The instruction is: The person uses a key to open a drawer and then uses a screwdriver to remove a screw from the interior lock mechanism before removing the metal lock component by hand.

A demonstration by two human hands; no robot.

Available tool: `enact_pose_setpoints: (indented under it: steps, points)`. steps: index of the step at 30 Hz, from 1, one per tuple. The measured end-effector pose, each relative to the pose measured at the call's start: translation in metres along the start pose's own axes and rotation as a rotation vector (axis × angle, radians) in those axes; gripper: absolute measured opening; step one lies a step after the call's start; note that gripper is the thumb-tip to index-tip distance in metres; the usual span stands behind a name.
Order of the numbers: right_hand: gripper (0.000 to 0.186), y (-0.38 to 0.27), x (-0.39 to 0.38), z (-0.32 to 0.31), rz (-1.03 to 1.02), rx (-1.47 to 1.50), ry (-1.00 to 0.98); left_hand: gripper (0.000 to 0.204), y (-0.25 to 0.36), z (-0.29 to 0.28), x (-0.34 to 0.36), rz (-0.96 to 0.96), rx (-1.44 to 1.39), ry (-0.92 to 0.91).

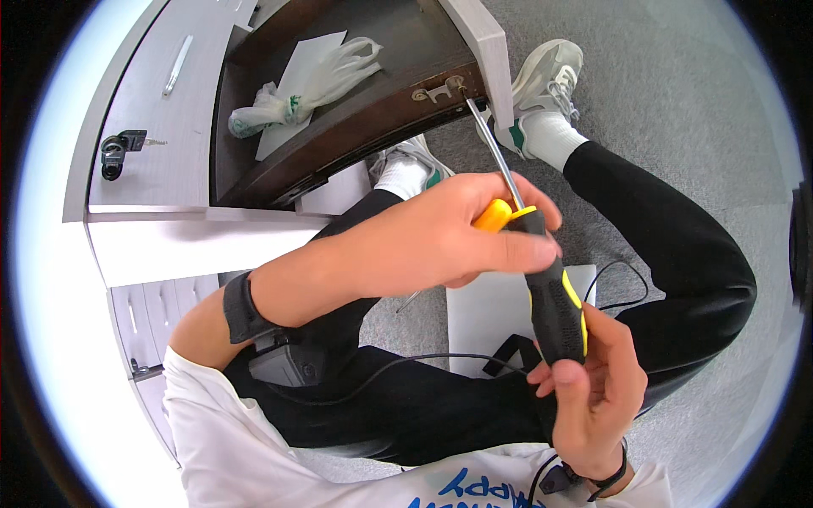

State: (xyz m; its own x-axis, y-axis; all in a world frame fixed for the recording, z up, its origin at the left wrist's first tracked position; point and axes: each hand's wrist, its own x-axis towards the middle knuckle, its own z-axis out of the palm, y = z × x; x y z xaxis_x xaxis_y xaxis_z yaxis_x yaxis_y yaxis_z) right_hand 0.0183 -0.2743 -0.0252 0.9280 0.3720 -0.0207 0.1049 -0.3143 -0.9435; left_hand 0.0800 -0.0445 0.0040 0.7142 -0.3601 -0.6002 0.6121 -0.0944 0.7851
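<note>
A screwdriver (556, 292) with a black and yellow handle slants up toward the open drawer (356, 131). Its metal shaft ends at a metal fitting (439, 91) on the drawer's side, close to the front panel; whether the tip sits in a screw is too small to tell. My left hand (457, 233) is closed around the top of the handle and the lower shaft. Tucked in that same hand is a second tool with a yellow handle (493, 216), mostly hidden by the fingers. My right hand (597, 389) grips the handle's butt end between thumb and fingers.
Inside the drawer lie a knotted white plastic bag (292, 106) and white paper (318, 59). Keys hang in a lock (123, 152) on the cabinet. Below my hands, a pale flat panel (474, 309) rests on the grey carpet, and a black cable (406, 360) crosses my legs.
</note>
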Motion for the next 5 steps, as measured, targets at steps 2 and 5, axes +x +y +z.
enact_pose_setpoints:
  steps: [2,5]
  points:
    - [0.053,-0.003,0.003,-0.005,0.296,0.481,-0.094,0.04,0.0,0.003,-0.003,0.094,-0.022,0.005]
    - [0.057,-0.004,0.008,-0.012,0.392,0.622,-0.169,0.048,0.0,0.002,0.0,0.053,0.012,0.003]
